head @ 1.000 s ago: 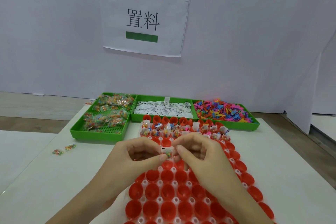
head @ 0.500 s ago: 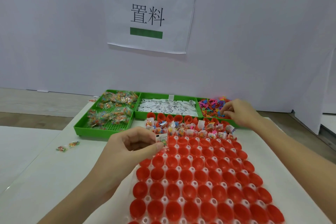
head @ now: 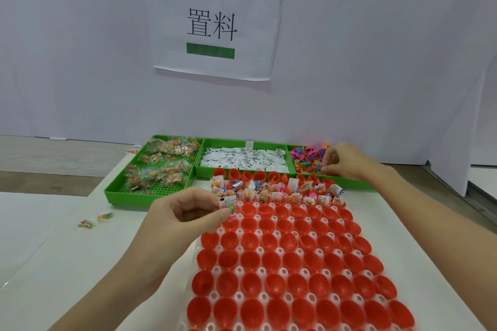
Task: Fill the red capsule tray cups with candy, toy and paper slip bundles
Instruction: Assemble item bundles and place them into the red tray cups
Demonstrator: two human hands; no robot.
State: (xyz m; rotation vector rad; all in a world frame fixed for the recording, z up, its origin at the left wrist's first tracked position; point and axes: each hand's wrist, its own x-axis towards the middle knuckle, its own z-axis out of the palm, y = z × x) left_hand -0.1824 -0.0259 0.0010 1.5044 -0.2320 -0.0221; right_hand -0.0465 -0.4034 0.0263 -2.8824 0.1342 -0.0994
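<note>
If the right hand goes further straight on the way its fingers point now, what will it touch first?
Most likely the coloured plastic toys in the right green tray: the right hand points left and slightly down into that pile, fingertips seemingly already at it. Depth is unclear.

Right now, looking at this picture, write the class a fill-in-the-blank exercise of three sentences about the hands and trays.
1. The left hand pinches a small ____ above the red tray.
2. The right hand reaches into the green bin of colourful ____.
3. The paper slips lie in the ____ of the three green bins.

Missing words: bundle; toys; middle
</note>
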